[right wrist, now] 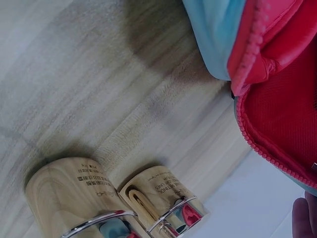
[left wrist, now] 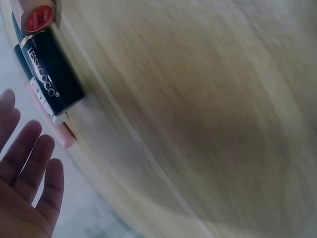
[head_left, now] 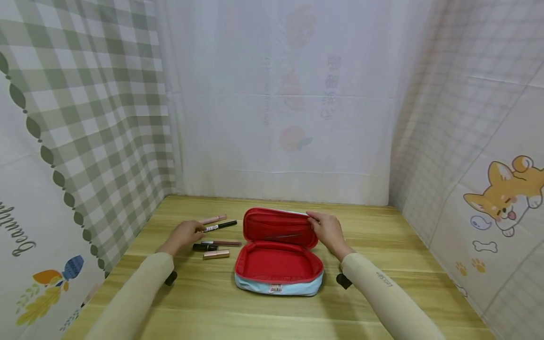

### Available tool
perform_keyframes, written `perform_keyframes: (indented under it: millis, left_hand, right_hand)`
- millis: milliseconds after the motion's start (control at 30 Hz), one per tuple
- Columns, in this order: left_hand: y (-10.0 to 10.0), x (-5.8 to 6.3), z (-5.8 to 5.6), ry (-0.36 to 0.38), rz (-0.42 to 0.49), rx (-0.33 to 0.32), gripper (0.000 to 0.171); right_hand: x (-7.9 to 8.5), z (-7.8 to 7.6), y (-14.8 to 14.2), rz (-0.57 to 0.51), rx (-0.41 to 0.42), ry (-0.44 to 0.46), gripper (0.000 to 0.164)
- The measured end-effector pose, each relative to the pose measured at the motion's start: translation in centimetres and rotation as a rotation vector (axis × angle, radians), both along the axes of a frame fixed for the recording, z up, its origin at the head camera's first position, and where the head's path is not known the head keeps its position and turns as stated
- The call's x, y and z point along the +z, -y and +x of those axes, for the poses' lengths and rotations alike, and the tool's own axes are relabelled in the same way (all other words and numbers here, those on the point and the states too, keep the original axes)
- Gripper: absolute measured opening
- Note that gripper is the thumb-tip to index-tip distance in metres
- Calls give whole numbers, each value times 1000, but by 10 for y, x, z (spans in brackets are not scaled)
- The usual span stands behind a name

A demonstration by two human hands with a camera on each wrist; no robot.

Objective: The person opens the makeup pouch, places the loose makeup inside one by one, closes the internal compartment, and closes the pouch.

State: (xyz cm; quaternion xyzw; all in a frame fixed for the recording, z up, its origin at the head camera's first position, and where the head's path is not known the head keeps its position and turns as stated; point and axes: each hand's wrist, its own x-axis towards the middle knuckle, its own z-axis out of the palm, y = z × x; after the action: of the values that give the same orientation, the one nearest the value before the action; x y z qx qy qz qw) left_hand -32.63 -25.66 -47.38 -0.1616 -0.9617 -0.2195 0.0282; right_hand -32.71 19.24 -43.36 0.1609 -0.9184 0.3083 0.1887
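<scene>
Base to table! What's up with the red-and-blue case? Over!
Left grip by black-and-white pen. Right grip holding case lid. Case open; cosmetic tubes lie left of it, not blocking.

The wood-grained table [head_left: 272, 314] bears an open pouch [head_left: 295, 288], a pink tube [head_left: 215, 219] and pen [head_left: 221, 226] at its ten o'clock, brown tube [head_left: 228, 244], black tube [head_left: 205, 247] and rose-gold tube [head_left: 216, 254] at nine, two shiny containers [right wrist: 74, 193] near three.

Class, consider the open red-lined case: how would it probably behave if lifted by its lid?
The case would probably flex, since its fabric walls look soft. It would likely swing below the lid, which joins along one side. Its zipper is undone, so anything loose might spill.
</scene>
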Motion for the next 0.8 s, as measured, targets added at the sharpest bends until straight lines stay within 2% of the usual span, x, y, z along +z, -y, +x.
perform_keyframes:
  millis: [167,267,467,633,800]
  left_hand:
    - [-1,-3,-3,37,21,-28,18]
    - [-3,-5,-3,66,20,-39,14]
    - [-6,-9,-3,71,3,-74,14]
    - [-6,-10,-4,68,2,-87,12]
    - [-7,-14,-8,110,12,-51,7]
  right_hand:
    - [-3,-2,2,17,2,-18,28]
    - [-7,-2,4,42,20,11,27]
    - [-15,-3,5,94,30,83,24]
    - [-8,-11,4,34,11,31,24]
    - [-3,-19,0,-36,-9,-70,23]
